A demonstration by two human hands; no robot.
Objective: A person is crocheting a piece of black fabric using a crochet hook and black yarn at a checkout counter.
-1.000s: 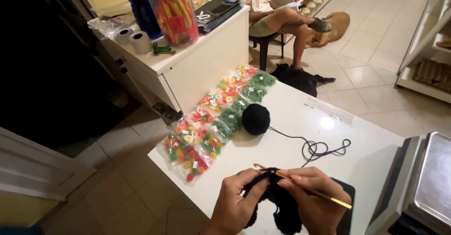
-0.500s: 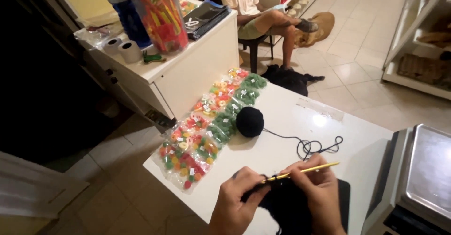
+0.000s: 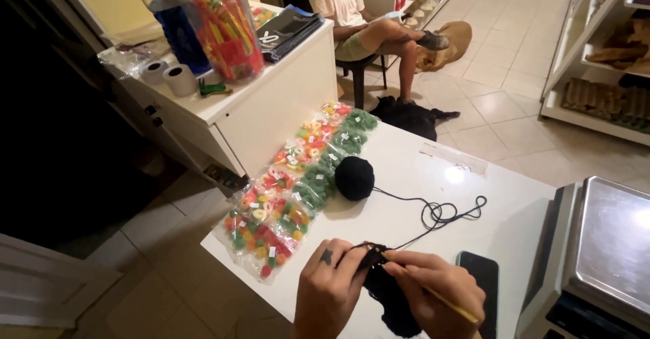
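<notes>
Left hand (image 3: 330, 288) pinches black crochet piece (image 3: 387, 298); right hand (image 3: 440, 290) grips one hook (image 3: 433, 291); one yarn ball (image 3: 354, 177).

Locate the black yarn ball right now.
Head view: the yarn ball sits mid-table on the white table, touching the candy bags on its left, beyond the hands.
</notes>
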